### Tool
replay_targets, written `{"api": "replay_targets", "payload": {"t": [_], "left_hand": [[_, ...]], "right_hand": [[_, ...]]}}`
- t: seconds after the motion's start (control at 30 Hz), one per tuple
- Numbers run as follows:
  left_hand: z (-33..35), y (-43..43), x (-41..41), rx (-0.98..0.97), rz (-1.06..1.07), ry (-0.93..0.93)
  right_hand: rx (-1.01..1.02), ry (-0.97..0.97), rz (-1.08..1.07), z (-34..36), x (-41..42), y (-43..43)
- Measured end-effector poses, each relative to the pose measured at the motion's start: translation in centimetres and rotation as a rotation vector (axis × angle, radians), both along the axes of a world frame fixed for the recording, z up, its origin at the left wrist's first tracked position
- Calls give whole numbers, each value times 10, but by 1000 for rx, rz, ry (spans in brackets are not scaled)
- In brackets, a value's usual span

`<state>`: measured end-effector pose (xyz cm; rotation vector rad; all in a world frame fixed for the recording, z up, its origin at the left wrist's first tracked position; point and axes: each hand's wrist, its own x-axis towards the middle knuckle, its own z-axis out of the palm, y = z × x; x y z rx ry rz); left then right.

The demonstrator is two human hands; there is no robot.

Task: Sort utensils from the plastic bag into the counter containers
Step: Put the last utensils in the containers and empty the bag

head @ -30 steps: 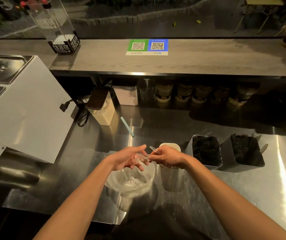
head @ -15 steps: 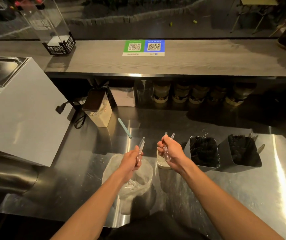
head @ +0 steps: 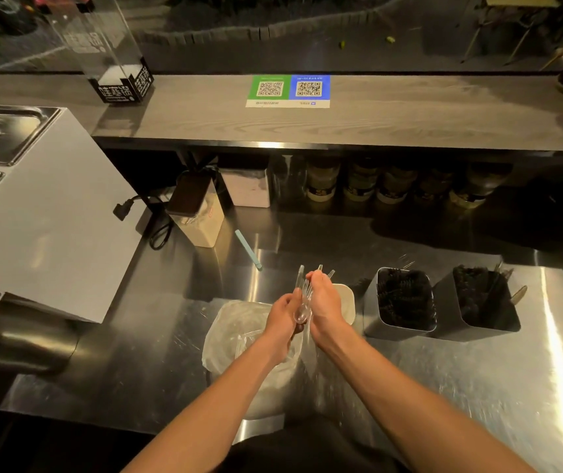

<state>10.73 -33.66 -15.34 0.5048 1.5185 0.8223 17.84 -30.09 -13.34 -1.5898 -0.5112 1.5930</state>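
Desk: polished steel, wide, carrying everything below; glare streaks run down its right part.
Wooden ledge: grey, raised behind the desk, with a green and blue QR sticker and a clear acrylic box on top; a row of jars stands in the shadow under it.
White unit: at the left, sloping top, steel pans set into its far-left part.
Plastic bag: translucent, open, on the desk just under the left forearm; a few clear pieces show inside.
Steel containers: two square bins side by side at the right, the nearer-centre one and the outer one, both packed with black utensils.
White container: just right of the bag, touching or nearly touching the first steel bin, mostly hidden behind the right hand.
Left hand: above the bag's far edge, fingers curled round the lower part of the clear utensils.
Right hand: pressed close against the left, over the white container, fingers clamped on the same bundle.
Clear utensils: held upright between the two hands, handle ends poking up past the fingers, a spoon bowl showing low down.
Blue stick: lying loose on the desk beyond the hands.
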Motion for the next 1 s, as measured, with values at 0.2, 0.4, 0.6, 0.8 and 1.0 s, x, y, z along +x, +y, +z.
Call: {"api": "replay_targets", "payload": {"t": [0.2,0.4,0.6,0.8,1.0], "left_hand": [[10,3,4,-21,-19,-51],[15,-1,9,30,-34,-62],[15,-1,13,71,-69,-19],[27,0,25,128,11,25],[16,0,37,167,19,122]], "right_hand": [[53,-116,130,-10,3,-5],[191,-246,219,-17,-1,-14],[236,-182,200,-10,6,-12],[217,-130,227,-3,13,-9],[215,-121,244,0,21,-8]]}}
